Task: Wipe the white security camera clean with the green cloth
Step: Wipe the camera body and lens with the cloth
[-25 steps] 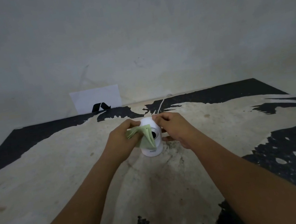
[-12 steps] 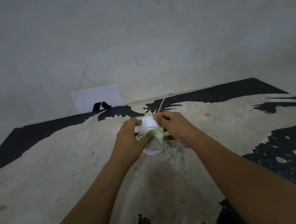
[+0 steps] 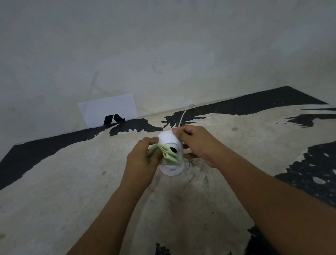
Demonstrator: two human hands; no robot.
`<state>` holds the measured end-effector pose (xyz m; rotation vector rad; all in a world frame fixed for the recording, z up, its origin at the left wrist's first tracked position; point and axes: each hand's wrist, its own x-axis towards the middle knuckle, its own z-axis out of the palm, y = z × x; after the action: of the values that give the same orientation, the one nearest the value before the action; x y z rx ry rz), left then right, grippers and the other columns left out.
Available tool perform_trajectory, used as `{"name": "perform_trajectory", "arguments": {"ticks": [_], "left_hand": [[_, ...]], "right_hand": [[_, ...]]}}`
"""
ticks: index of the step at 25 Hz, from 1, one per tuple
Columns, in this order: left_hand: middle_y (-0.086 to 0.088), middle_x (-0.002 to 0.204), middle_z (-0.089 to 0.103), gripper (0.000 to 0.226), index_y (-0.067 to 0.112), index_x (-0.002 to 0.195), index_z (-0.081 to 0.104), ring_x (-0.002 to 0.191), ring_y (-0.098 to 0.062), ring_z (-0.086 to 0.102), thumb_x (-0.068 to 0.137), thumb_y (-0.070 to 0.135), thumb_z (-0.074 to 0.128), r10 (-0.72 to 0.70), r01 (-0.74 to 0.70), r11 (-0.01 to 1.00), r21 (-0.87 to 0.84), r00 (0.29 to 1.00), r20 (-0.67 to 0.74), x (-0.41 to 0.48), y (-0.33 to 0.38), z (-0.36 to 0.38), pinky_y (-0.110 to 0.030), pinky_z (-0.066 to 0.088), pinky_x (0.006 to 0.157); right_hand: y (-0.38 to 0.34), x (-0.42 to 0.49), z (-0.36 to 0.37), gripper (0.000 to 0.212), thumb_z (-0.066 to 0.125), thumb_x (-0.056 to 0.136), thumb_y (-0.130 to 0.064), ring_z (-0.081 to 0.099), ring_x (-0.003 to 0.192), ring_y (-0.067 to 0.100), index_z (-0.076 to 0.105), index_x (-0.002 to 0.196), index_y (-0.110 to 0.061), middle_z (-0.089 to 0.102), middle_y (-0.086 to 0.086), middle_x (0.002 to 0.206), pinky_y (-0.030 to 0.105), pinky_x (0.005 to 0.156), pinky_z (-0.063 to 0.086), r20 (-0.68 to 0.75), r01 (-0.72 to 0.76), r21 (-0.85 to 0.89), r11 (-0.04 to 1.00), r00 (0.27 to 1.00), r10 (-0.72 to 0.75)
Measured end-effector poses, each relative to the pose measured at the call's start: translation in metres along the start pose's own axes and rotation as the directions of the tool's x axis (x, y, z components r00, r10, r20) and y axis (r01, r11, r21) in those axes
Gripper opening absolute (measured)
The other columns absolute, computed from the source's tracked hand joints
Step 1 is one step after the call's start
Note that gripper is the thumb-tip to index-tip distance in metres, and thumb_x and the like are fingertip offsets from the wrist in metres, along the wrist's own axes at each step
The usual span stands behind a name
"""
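The white security camera (image 3: 168,140) stands upright on the worn table (image 3: 64,197), its round head above a cylindrical base and its dark lens facing me. My left hand (image 3: 141,164) presses a folded green cloth (image 3: 168,154) against the left front of the camera head, just beside the lens. My right hand (image 3: 195,143) grips the right side of the camera head and steadies it. The cloth hides part of the camera's lower head.
A white cable (image 3: 183,115) runs from behind the camera to the wall. A white card with a black mark (image 3: 109,111) leans against the wall at the table's back edge. The table's black coating is worn to pale patches.
The green cloth has slid back from across the camera's front to its left side, uncovering the lens. My right hand has stayed on the camera.
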<state>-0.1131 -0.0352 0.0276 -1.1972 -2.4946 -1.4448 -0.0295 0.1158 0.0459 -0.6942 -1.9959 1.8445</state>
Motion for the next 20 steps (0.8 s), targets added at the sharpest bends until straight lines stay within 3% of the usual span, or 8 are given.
{"name": "perform_trajectory", "arguments": {"ticks": [3, 7, 10, 13, 15, 17, 19, 20], "left_hand": [[0.0, 0.116, 0.059, 0.042, 0.021, 0.115, 0.053, 0.091, -0.012, 0.057, 0.076, 0.021, 0.071, -0.023, 0.024, 1.0, -0.014, 0.999, 0.023, 0.001, -0.002, 0.003, -0.009, 0.04, 0.069], [-0.005, 0.112, 0.047, 0.058, 0.015, 0.109, 0.044, 0.093, -0.019, 0.053, 0.067, 0.034, 0.078, -0.043, 0.043, 0.999, 0.025, 0.999, -0.019, 0.003, 0.009, 0.021, -0.03, 0.048, 0.074], [-0.006, 0.107, 0.047, 0.044, 0.014, 0.103, 0.043, 0.088, -0.02, 0.052, 0.073, 0.03, 0.07, -0.098, 0.095, 0.995, -0.03, 0.989, -0.109, 0.002, 0.019, 0.026, -0.032, 0.047, 0.066], [-0.006, 0.099, 0.052, 0.019, 0.015, 0.094, 0.047, 0.083, -0.02, 0.052, 0.082, 0.025, 0.057, -0.101, 0.092, 0.993, -0.078, 0.986, -0.132, 0.003, 0.018, 0.022, -0.025, 0.04, 0.06], [-0.006, 0.087, 0.056, 0.01, 0.015, 0.084, 0.05, 0.076, -0.019, 0.052, 0.086, 0.024, 0.052, -0.074, 0.07, 0.997, -0.04, 0.989, -0.127, 0.005, 0.019, 0.014, -0.024, 0.036, 0.058], [-0.003, 0.07, 0.051, 0.02, 0.01, 0.074, 0.048, 0.065, -0.017, 0.045, 0.089, 0.024, 0.05, -0.06, 0.061, 0.998, 0.0, 0.993, -0.102, 0.008, 0.024, 0.001, -0.026, 0.033, 0.054], [-0.001, 0.062, 0.046, 0.029, 0.004, 0.071, 0.048, 0.056, -0.014, 0.039, 0.088, 0.027, 0.052, -0.059, 0.055, 0.997, -0.05, 0.994, -0.09, 0.014, 0.031, -0.013, -0.027, 0.031, 0.052], [-0.001, 0.061, 0.046, 0.03, 0.002, 0.071, 0.049, 0.054, -0.013, 0.037, 0.087, 0.027, 0.053, -0.06, 0.052, 0.994, -0.092, 0.995, -0.083, 0.018, 0.036, -0.02, -0.028, 0.031, 0.052]], "right_hand": [[0.0, 0.0, 0.0, 0.024, 0.055, 0.091, -0.038, 0.064, 0.102, 0.024, 0.067, 0.107, -0.025, 0.067, 0.004, 0.111, 0.036, 0.072, 0.058, -0.003, 0.002, -0.007, 1.0, 1.0, -0.002], [0.0, -0.001, 0.0, 0.024, 0.055, 0.09, -0.041, 0.065, 0.097, 0.022, 0.068, 0.104, -0.027, 0.069, 0.001, 0.108, 0.039, 0.079, 0.057, -0.044, 0.042, -0.051, 0.998, 0.998, -0.044], [-0.002, -0.004, 0.001, 0.021, 0.054, 0.091, -0.039, 0.064, 0.089, 0.018, 0.068, 0.103, -0.029, 0.069, 0.003, 0.105, 0.035, 0.074, 0.057, -0.039, 0.038, -0.046, 0.998, 0.998, -0.039], [-0.002, -0.007, 0.0, 0.022, 0.052, 0.093, -0.039, 0.065, 0.092, 0.018, 0.066, 0.105, -0.029, 0.068, 0.004, 0.108, 0.032, 0.07, 0.057, -0.008, 0.025, -0.037, 0.999, 1.0, -0.025], [-0.006, -0.012, -0.001, 0.029, 0.048, 0.094, -0.043, 0.065, 0.095, 0.018, 0.066, 0.109, -0.025, 0.068, 0.003, 0.112, 0.03, 0.069, 0.056, 0.011, 0.015, -0.039, 0.999, 1.0, -0.015], [-0.01, -0.016, -0.004, 0.05, 0.039, 0.089, -0.061, 0.065, 0.098, 0.017, 0.064, 0.114, -0.025, 0.067, -0.001, 0.114, 0.034, 0.079, 0.055, 0.046, 0.012, -0.03, 0.999, 0.999, -0.011], [-0.016, -0.02, -0.011, 0.07, 0.038, 0.077, -0.073, 0.058, 0.109, 0.017, 0.054, 0.127, -0.027, 0.058, -0.003, 0.124, 0.038, 0.094, 0.047, 0.102, 0.12, -0.092, 0.988, 0.989, -0.111], [-0.019, -0.022, -0.013, 0.069, 0.046, 0.076, -0.071, 0.055, 0.113, 0.016, 0.049, 0.131, -0.029, 0.054, -0.004, 0.128, 0.037, 0.096, 0.045, 0.132, 0.203, -0.133, 0.97, 0.974, -0.185]]}}
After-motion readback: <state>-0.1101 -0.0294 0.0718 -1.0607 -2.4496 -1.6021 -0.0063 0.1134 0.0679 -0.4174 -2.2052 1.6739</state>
